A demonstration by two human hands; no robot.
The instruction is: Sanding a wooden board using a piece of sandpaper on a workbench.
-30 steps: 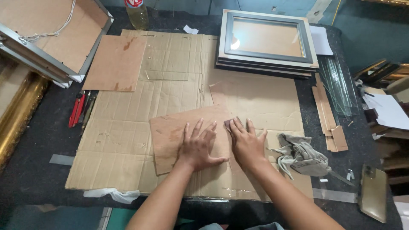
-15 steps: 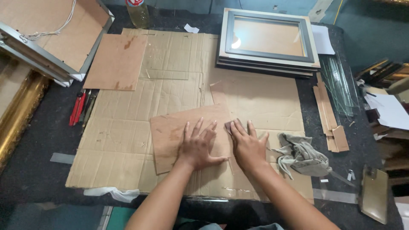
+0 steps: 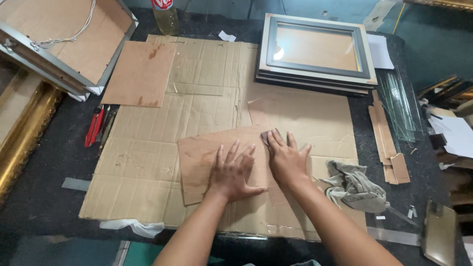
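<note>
My left hand [image 3: 234, 172] lies flat with its fingers spread on a thin brown board [image 3: 199, 157]. The board rests on a big flattened cardboard sheet [image 3: 148, 148] that covers the dark table. My right hand [image 3: 287, 160] is just right of the left one. Its fingers press a small dark pad [image 3: 265, 135] against the board's far right corner. The palm hides the board's right edge.
A stack of picture frames [image 3: 315, 49] sits at the back right, with glass strips [image 3: 401, 106] and wood strips [image 3: 387, 138] beside it. A grey cloth [image 3: 357, 189] lies right of my hand. Red-handled tools [image 3: 96, 125], another brown board [image 3: 140, 74], a bottle [image 3: 165, 15] and a large upturned frame [image 3: 59, 39] are on the left.
My right hand has slid the pad a little farther away along the board's right edge. My left hand stays flat on the board. The view has shifted slightly.
</note>
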